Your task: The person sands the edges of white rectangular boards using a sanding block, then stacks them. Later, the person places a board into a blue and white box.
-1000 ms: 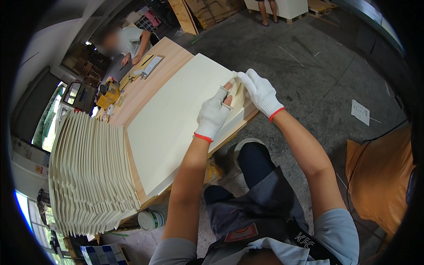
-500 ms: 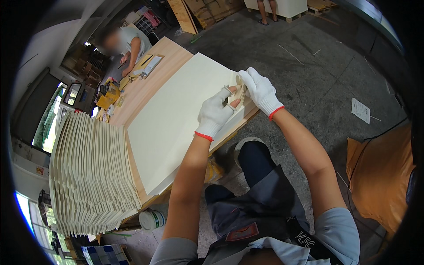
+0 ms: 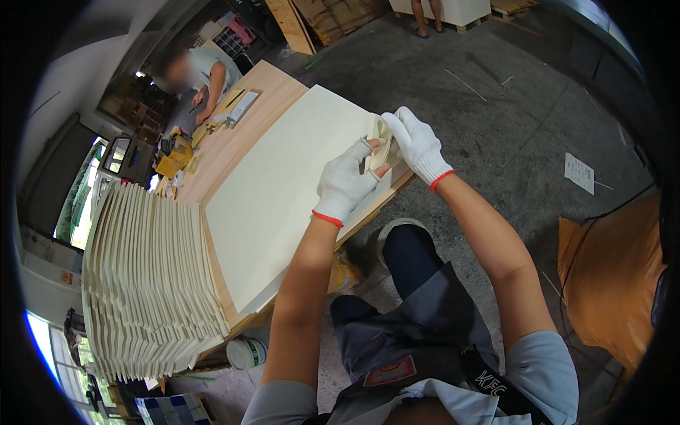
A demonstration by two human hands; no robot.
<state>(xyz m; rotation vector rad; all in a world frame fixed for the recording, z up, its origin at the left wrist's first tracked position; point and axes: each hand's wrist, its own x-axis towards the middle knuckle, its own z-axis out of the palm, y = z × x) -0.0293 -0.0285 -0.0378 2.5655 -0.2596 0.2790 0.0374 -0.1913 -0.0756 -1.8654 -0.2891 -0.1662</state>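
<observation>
A thick stack of large cream paper sheets (image 3: 283,184) lies on a wooden table, its far right corner bent up and curled over. My right hand (image 3: 418,142), in a white knit glove with a red cuff, grips this curled corner (image 3: 381,134) from the outer side. On the inner side is my left hand (image 3: 347,180), gloved alike but with bare thumb and fingertip poking out. Those bare tips close on the edges of the bent sheets. Exactly how many sheets each hand holds is hidden in the curl.
Many fanned, wavy layers of cream paper (image 3: 149,283) stand left of the stack. Across the wooden table (image 3: 248,106) a co-worker (image 3: 216,74) leans near a clipboard (image 3: 243,106) and a yellow box (image 3: 173,156). A white bucket (image 3: 246,352) sits below; an orange sack (image 3: 613,276) stands at right.
The curled corner bulges a little more toward the left, with a wider loop showing between my hands. Both hands stay in nearly the same place.
</observation>
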